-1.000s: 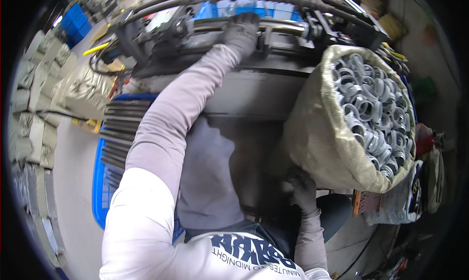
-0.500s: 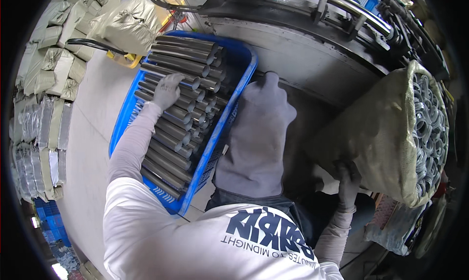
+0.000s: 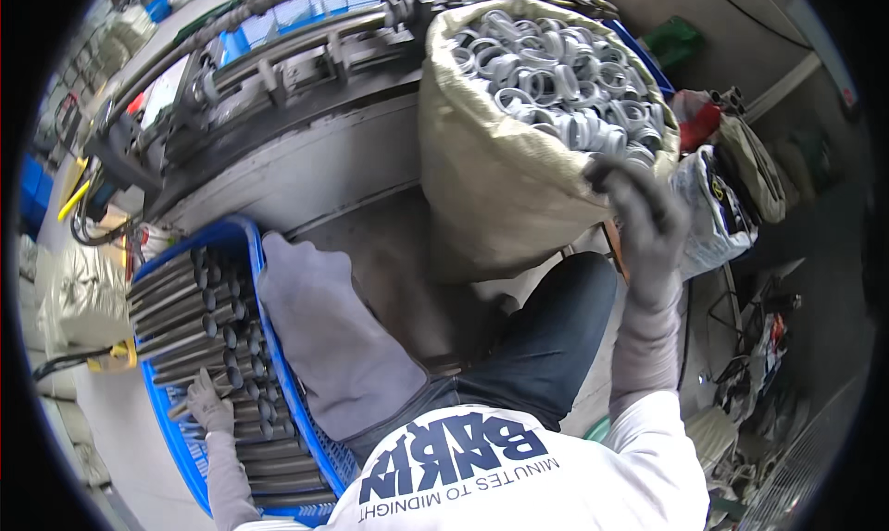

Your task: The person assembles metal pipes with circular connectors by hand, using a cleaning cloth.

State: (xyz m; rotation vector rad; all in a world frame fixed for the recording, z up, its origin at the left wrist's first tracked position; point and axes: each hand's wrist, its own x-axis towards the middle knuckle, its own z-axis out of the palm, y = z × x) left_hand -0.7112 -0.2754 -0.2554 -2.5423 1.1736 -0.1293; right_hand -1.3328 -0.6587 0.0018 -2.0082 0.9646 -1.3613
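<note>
My left hand (image 3: 209, 405), in a pale glove, lies on grey metal tubes (image 3: 185, 338) stacked in a blue plastic basket (image 3: 266, 307) at the left. Its fingers are spread over the tubes, and I see no tube lifted. My right hand (image 3: 645, 202), in a darker glove and blurred by motion, is raised at the near right rim of a woven sack (image 3: 519, 193). Its fingers reach toward the grey metal rings (image 3: 565, 77) that fill the sack, with nothing visible in them. Whether the fingertips touch the rim or a ring, I cannot tell.
Beyond the basket and sack runs a dark machine bench (image 3: 278, 96) with metal rails. A grey cloth (image 3: 329, 337) covers my left leg, beside the basket. Bags (image 3: 713, 212) stand right of the sack. A pale wrapped bundle (image 3: 88, 290) sits left of the basket.
My view has turned right, bringing the sack's open top to the middle. My right hand has risen from beside the sack's lower side to its rim. My left hand remains on the tubes.
</note>
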